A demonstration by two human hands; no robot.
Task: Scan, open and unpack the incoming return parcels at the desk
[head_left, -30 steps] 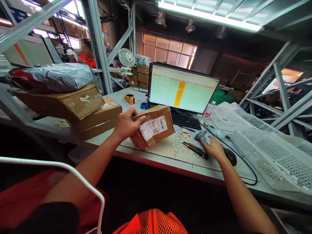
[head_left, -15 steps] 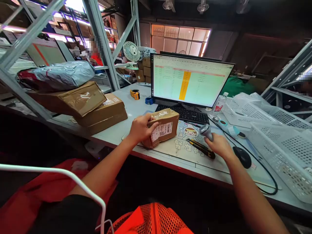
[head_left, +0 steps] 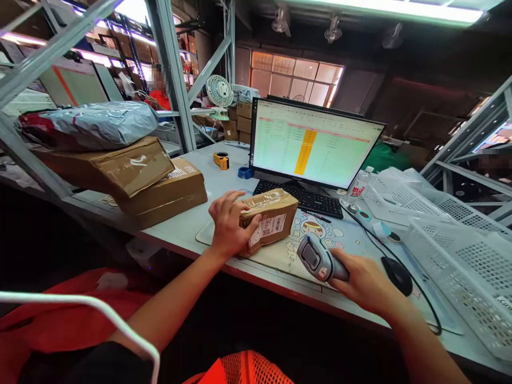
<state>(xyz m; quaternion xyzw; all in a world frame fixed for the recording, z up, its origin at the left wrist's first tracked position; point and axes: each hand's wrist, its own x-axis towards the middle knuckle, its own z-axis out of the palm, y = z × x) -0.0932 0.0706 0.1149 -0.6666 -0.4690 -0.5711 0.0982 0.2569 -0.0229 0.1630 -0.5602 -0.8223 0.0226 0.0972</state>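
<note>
A taped cardboard box with a white shipping label on its front stands on the desk mat. At its left end, my left hand has the thumb on the front face and the forefinger at the top edge. The other fingers of that hand are raised and spread. My right hand is wrapped round the handle of a grey handheld barcode scanner, held over the mat in front of the box. The scanner's head points left toward the box, its screen side facing up.
Behind the box are a keyboard and a monitor. A mouse and white baskets lie to the right. Stacked parcels stand at left, with tape rolls beyond. Another person is in the background.
The scanner has come toward me and turned its screen side up. My left fingers have loosened and lifted on the box. The utility knife on the mat no longer shows.
</note>
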